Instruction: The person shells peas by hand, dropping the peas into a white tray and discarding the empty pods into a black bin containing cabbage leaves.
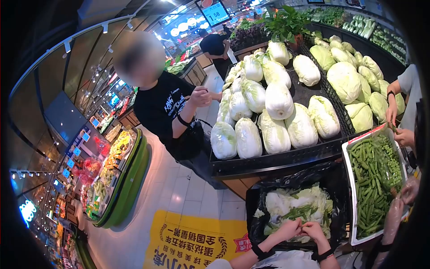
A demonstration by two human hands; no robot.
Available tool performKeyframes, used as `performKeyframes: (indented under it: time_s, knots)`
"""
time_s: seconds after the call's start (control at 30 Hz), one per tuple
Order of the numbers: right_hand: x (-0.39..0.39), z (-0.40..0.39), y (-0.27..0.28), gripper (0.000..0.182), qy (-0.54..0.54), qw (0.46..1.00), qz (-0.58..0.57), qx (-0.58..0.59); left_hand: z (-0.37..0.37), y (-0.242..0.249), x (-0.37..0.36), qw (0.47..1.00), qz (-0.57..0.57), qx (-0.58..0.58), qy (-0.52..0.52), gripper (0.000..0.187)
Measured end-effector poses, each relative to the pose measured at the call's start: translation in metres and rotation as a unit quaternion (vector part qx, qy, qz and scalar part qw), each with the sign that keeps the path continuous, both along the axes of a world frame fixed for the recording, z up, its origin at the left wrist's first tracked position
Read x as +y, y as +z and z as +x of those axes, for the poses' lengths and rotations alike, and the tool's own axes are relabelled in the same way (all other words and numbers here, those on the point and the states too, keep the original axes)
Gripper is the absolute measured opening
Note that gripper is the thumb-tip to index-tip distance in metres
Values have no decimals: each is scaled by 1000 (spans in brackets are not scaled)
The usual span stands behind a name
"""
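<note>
While both hands meet low in the head view, the left hand [288, 229] and right hand [314, 231] pinch one green pea pod [301, 229] between them. Fingers on each hand are curled tight & narrow, tips nearly touching. The pod is small, so I can't tell if it is split open yet. Each wrist has a dark band.

The pod sits right over a black bag [331, 184] w/ pale cabbage leaves [286, 201] and some green pod bits inside. The bag is just in front of the hands.

To the right is a white tray [347, 157] full of green pods [369, 188], w/ loose round peas [390, 157] piled at its far end. Another person's hands in clear plastic gloves [394, 210] reach by the tray's right edge. A 3rd person's hands [394, 114] are at the tray's top right corner.

Behind the bag is a black stand [268, 161] loaded w/ big napa cabbages [277, 101]. Round cabbages [345, 80] lie next to them on the right.

A person in a black T-shirt [161, 105] stands at the stand's left side, one hand raised near the cabbages. On the floor is a yellow mat [188, 244] w/ writing. A green display [125, 179] of packed food is far left.
</note>
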State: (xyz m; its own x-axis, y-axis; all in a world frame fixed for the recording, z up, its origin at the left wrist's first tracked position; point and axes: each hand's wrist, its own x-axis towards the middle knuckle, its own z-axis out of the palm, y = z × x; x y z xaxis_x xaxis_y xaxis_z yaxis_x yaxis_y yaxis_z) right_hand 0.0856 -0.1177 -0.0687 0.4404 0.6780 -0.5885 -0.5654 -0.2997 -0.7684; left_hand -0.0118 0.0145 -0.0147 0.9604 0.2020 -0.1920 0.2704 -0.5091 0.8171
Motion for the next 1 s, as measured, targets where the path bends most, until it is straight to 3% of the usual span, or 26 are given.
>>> performKeyframes:
  time_s: [0.17, 0.53, 0.77, 0.83, 0.93, 1.0]
  knots:
    - [-4, 0, 1, 10, 18, 1000, -8, -13, -1, -6, -3, 1000, 3, -26, -4, 15]
    - [-13, 6, -13, 14, 42, 995, -33, 85, -2, -8, 2, 999, -14, -9, -32, 11]
    - [-20, 13, 10, 17, -26, 992, -59, 111, -3, -4, 11, 997, -71, 36, -16, 11]
    - [-23, 17, 8, 15, -51, 976, 4, 213, -3, 11, 13, 995, -93, 39, -13, 11]
    - [-21, 17, 17, 13, -71, 984, 5, 163, -3, 7, 17, 992, -123, 4, -2, 16]
    - [-28, 29, -5, 18, -14, 992, -8, 125, -4, 17, 22, 992, -123, 8, -12, 27]
